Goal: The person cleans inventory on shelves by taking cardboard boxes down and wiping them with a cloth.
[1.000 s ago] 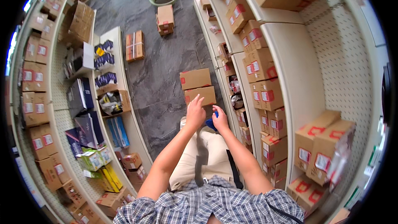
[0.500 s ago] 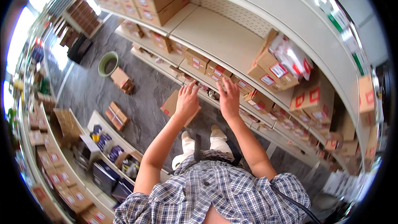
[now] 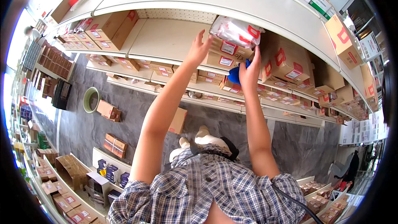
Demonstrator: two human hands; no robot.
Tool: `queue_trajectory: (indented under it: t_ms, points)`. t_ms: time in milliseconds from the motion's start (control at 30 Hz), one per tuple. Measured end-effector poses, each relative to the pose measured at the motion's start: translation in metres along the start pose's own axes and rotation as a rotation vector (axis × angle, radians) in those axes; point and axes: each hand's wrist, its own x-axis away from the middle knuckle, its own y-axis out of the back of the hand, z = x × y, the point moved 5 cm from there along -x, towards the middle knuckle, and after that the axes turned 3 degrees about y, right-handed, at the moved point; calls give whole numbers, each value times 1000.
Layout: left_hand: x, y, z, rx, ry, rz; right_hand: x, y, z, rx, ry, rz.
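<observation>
On the second shelf a brown carton (image 3: 224, 61) with white labels carries a clear plastic bag of red-and-white things (image 3: 236, 32). At the carton's left side is my left hand (image 3: 200, 49), fingers apart and nothing in it; I cannot tell if it touches. My right hand (image 3: 251, 72) is at the carton's right front corner, fingers stretched up along its side. A crumpled blue thing, like cloth (image 3: 235, 75), shows beside the thumb and between thumb and fingers. Whether the hand grips it is unclear.
Larger cartons (image 3: 286, 60) stand right of it; another stack (image 3: 110, 31) is on the left. Lower shelves hold rows of small boxes (image 3: 161, 69). On the floor are a carton (image 3: 178, 120) by my feet, a green bin (image 3: 91, 100) and a strapped box (image 3: 115, 145).
My view has turned right. Both hands have moved up and forward, from above the lower shelves to either side of the carton. The blue thing now shows by my right hand.
</observation>
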Motion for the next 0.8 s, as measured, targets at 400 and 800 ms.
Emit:
queue_trajectory:
  t_ms: [400,800]
  points:
    - [-21,-17,-15,493,340,223,-7,-4,-11,-157,-146,98]
    - [30,75,10,732,264,-43,23,-42,72,-179,8,153]
